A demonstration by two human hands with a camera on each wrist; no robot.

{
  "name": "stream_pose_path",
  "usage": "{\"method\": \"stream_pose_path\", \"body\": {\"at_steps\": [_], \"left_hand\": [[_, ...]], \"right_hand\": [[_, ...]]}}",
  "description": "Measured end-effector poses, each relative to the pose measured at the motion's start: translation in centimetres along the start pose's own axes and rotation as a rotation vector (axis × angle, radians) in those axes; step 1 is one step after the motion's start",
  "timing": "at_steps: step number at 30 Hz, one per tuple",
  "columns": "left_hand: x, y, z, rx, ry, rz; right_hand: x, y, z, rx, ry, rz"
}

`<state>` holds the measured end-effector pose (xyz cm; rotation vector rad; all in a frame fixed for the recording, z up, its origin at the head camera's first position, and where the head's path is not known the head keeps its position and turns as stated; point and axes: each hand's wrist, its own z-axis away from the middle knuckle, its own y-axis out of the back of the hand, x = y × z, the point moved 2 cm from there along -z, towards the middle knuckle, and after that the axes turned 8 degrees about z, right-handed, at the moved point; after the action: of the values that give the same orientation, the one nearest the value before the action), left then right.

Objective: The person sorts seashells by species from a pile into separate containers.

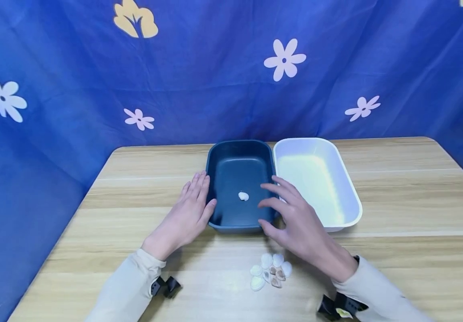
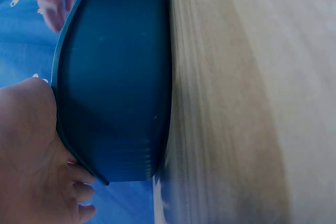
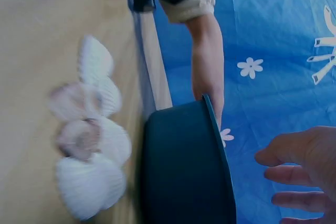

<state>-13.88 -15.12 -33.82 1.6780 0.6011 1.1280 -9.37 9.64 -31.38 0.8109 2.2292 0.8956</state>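
A dark teal tray (image 1: 241,227) stands on the table with one white shell (image 1: 243,196) on its floor. Against its left rim rests my left hand (image 1: 184,212), fingers straight; the left wrist view shows the palm side by the tray's outer wall (image 2: 113,82). My right hand (image 1: 295,219) hovers over the tray's right rim, fingers spread and slightly bent, nothing between them. Nearer me lies a cluster of shells (image 1: 266,260), some white and ribbed, some brownish. In the right wrist view these shells (image 3: 89,177) look blurred.
A white tray (image 1: 350,188) stands directly right of the teal one, partly behind my right hand. The wood-grain table (image 1: 134,197) reaches out on both sides. A blue cloth with flowers (image 1: 215,71) hangs behind the table's far edge.
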Motion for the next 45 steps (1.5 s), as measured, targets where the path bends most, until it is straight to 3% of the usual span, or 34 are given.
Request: {"method": "stream_pose_path", "body": {"at_steps": [5, 14, 31, 37, 45], "left_hand": [[0.0, 0.0, 0.0, 0.005, 0.004, 0.005], [0.0, -0.2, -0.1, 0.004, 0.006, 0.004], [-0.1, -0.4, 0.1, 0.021, -0.001, 0.002], [0.0, -0.3, 0.2, 0.006, 0.018, 0.008], [-0.1, -0.3, 0.1, 0.002, 0.03, 0.012]], "right_hand": [[-0.2, 0.7, 1.7, 0.018, 0.051, -0.047], [-0.6, 1.1, 4.6, -0.033, 0.127, -0.003], [0.2, 0.4, 8.8, -0.316, 0.022, 0.164], [0.5, 0.3, 9.2, -0.334, -0.01, 0.175], [0.5, -0.2, 9.2, -0.286, -0.011, 0.17]]}}
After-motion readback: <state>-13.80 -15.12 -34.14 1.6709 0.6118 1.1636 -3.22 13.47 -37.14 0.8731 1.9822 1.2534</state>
